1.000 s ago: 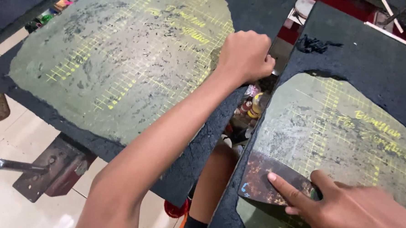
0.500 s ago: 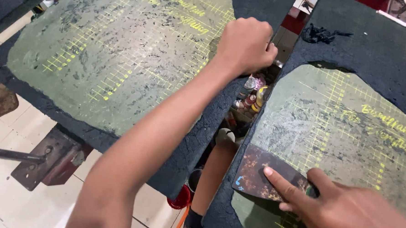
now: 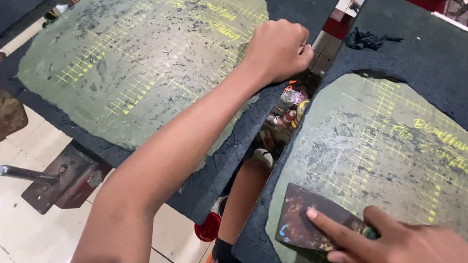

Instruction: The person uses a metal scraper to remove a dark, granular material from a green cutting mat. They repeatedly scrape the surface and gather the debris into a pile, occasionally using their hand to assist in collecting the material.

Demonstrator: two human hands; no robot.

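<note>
My left hand (image 3: pixel 277 48) is a closed fist resting on the right edge of a dark board (image 3: pixel 200 182) whose top carries a grey-green coated patch with yellow grid lines (image 3: pixel 142 64). My right hand (image 3: pixel 397 249), at the lower right, presses a flat dark rusty scraper blade (image 3: pixel 301 224) with its forefinger laid along it. The blade lies on the near-left corner of a second grey-green gridded patch (image 3: pixel 381 143) on another dark board (image 3: pixel 426 56). Whether the fist grips the board's edge or only leans on it is unclear.
Between the two boards a gap shows small bottles (image 3: pixel 288 105) and a leg below. A scrap of black residue (image 3: pixel 367 38) lies on the right board's far side. A metal bracket with a rod (image 3: pixel 48 176) sits on the pale tiled floor at lower left.
The view has drifted closer and slightly down. Both hands keep their places; the right hand and scraper have shifted a little toward the near-left corner of the patch.
</note>
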